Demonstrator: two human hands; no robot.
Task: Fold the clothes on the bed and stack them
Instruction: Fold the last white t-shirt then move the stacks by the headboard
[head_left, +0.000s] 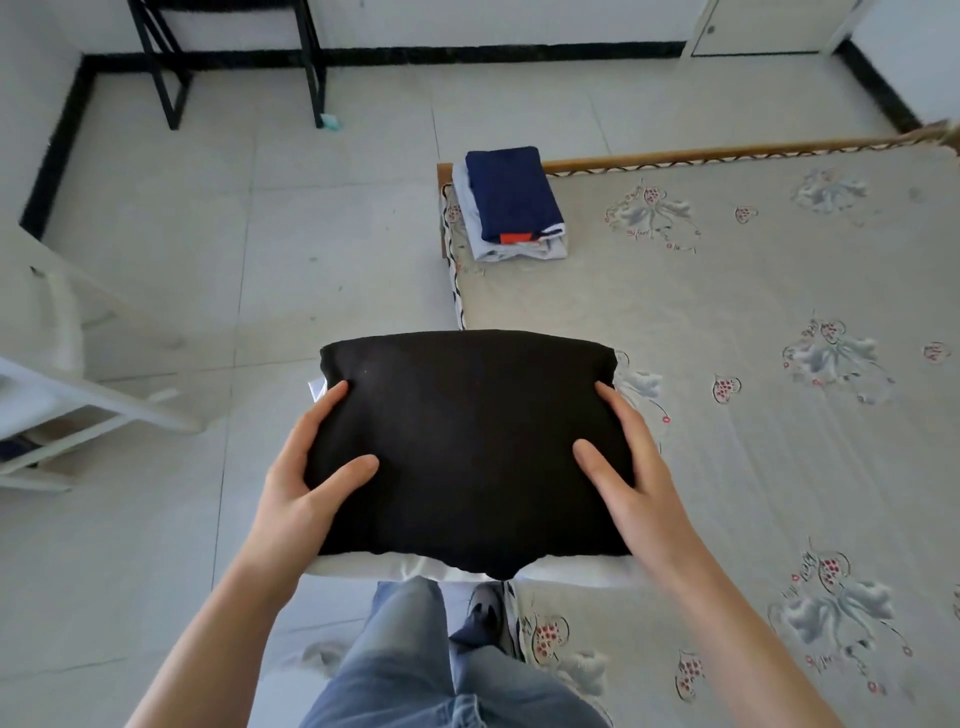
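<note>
A folded black garment (470, 447) lies on top of a folded white piece (374, 564), and both are lifted in front of me over the bed's left edge. My left hand (306, 483) grips the bundle's left side, thumb on top and fingers underneath. My right hand (628, 467) grips its right side the same way. At the bed's far left corner sits a stack: a folded navy garment (511, 195) with an orange patch on a folded pale grey one (519, 249).
The bed (753, 415) has a floral cover and a wooden far edge. A tiled floor (260, 234) spreads to the left. A white rack (62, 374) stands at left, a black metal frame (171, 67) at the back. My jeans-clad legs are below.
</note>
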